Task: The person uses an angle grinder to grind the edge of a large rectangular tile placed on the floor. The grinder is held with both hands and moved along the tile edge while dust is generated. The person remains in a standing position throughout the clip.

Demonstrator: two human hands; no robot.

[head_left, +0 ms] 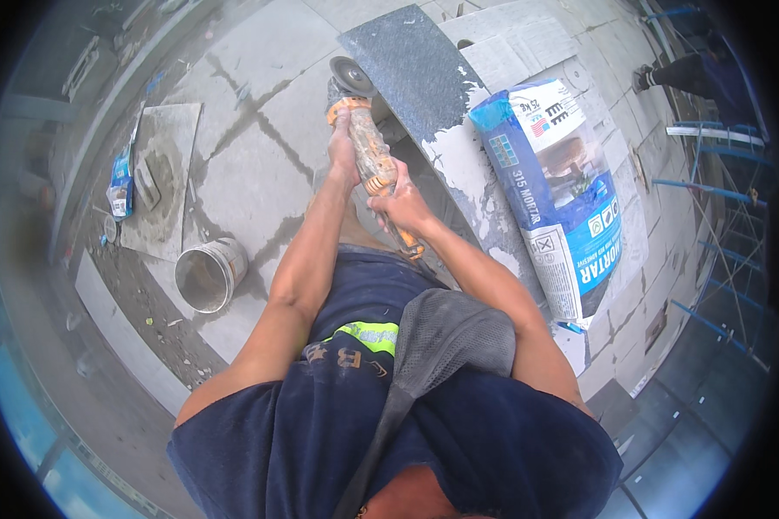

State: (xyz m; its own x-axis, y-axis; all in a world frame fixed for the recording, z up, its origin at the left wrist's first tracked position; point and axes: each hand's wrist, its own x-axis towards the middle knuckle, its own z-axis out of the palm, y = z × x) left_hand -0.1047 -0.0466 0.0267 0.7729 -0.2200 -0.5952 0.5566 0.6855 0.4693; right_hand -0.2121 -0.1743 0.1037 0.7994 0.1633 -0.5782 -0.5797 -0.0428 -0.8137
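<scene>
An orange and grey angle grinder (372,149), coated in dust, is held in both hands. My left hand (342,149) wraps round its front, just behind the orange collar. Farther back, my right hand (401,203) grips the body near the cord end. The dark round disc (353,76) points away from me, beside the left edge of a long dark grey slab (404,65). I cannot tell whether the disc touches the slab or spins. White dried patches cover the slab's nearer part.
A blue and white mortar bag (550,190) lies on the slab's right side. Left stand a dusty bucket (209,275) and a board (177,143) bearing a trowel (147,183) near a small blue bag (120,186). Blue scaffolding (710,190) and another person's leg (679,74) are at right.
</scene>
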